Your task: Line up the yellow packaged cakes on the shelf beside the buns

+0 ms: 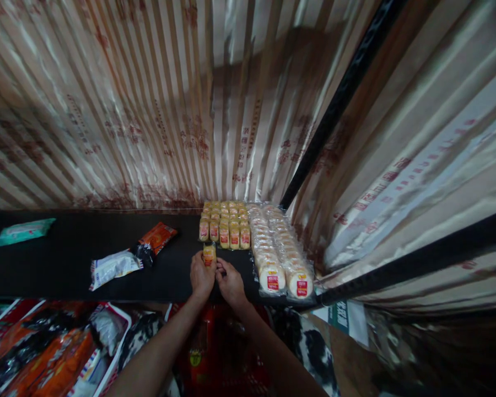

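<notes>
Between my hands, just in front of the rows, is a small wrapped cake [209,255] with a yellow top and a red label. My left hand [202,275] is closed around its left side. Close by on the right, my right hand [230,282] has its fingers bent together near the cake's lower right edge; whether they hold any of the wrapper I cannot make out. Behind them stand several rows of like small wrapped cakes [224,226]. To their right lie two long rows of round, pale wrapped cakes [272,278] with red labels.
On the black shelf [66,275] lie an orange and black packet [157,237], a white packet [113,267] and a green packet [23,232]. A basket of packets [58,358] stands below left. Black metal posts [334,121] and patterned curtains [157,110] bound the shelf.
</notes>
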`<state>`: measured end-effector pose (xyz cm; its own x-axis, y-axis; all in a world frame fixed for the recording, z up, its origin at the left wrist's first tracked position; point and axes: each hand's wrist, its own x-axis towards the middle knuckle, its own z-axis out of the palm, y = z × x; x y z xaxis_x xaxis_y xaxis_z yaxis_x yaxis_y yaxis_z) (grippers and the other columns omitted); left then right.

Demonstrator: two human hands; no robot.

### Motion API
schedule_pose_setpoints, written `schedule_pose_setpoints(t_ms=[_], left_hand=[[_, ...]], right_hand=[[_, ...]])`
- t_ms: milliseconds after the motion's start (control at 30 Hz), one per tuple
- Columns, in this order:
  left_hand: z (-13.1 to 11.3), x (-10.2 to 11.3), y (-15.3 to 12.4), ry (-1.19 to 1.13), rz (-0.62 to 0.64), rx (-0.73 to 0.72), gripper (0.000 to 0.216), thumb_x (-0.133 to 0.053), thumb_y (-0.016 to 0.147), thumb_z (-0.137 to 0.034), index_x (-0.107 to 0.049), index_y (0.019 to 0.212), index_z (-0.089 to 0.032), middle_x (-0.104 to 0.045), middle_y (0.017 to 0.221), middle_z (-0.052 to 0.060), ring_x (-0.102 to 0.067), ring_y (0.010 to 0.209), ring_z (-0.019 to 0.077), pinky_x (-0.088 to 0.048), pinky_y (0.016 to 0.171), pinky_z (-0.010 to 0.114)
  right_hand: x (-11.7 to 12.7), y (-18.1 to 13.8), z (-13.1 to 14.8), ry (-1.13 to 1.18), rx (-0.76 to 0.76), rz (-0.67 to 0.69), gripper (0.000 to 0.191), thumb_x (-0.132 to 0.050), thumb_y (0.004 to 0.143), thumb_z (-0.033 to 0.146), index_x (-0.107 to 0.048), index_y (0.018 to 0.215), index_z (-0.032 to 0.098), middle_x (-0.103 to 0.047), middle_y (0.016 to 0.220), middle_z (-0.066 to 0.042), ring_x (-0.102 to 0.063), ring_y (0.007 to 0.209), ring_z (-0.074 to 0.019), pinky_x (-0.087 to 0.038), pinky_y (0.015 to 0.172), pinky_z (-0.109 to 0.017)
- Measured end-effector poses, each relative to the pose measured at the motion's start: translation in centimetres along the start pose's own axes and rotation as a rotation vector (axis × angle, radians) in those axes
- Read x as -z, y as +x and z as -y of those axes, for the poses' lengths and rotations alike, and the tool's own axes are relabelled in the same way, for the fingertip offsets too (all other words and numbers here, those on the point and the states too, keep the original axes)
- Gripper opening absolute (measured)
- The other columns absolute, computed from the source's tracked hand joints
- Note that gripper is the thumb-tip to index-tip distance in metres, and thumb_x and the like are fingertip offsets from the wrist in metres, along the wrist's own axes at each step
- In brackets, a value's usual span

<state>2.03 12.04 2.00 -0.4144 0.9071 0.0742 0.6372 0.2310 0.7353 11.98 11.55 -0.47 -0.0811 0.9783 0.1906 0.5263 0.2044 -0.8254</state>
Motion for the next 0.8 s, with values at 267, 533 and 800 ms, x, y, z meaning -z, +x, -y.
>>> schedule_pose_setpoints(t_ms=[267, 533, 800], left_hand=[[-0.6, -1.4, 2.0, 0.002, -0.025, -0.014, 0.034, -0.054, 0.080, -0.029, -0.053, 0.109, -0.012, -0.060, 0.106, 0.012, -0.057, 0.101, 0.0220, -0.044, 0.086, 0.031], [-1.3, -2.2, 4.0, 0.037, -0.047, -0.038, 0.042, -0.052, 0.081, -0.030, -0.051, 0.118, -0.010, -0.060, 0.109, 0.015, -0.058, 0.102, 0.0249, -0.046, 0.083, 0.033], [-1.9, -2.3, 4.8, 0.117, -0.052, -0.085, 0.043, -0.051, 0.083, -0.030, -0.049, 0.122, -0.012, -0.060, 0.107, 0.013, -0.057, 0.104, 0.0247, -0.046, 0.084, 0.032]], right_hand=[[0.0, 1.4, -1.6, -0.231, 0.206, -0.120, 0.045, -0.042, 0.079, 0.014, -0.056, 0.121, 0.014, -0.061, 0.118, -0.010, -0.053, 0.109, -0.0228, -0.045, 0.095, -0.039], [0.0, 2.9, -2.9, -0.416, 0.316, -0.136, 0.055, -0.037, 0.080, 0.008, -0.043, 0.134, 0.007, -0.044, 0.138, -0.014, -0.035, 0.128, -0.0241, -0.036, 0.104, -0.044], [-0.3, 2.6, -3.0, -0.453, 0.302, -0.135, 0.055, -0.035, 0.080, 0.007, -0.041, 0.135, 0.007, -0.041, 0.140, -0.015, -0.032, 0.129, -0.0255, -0.036, 0.103, -0.045]])
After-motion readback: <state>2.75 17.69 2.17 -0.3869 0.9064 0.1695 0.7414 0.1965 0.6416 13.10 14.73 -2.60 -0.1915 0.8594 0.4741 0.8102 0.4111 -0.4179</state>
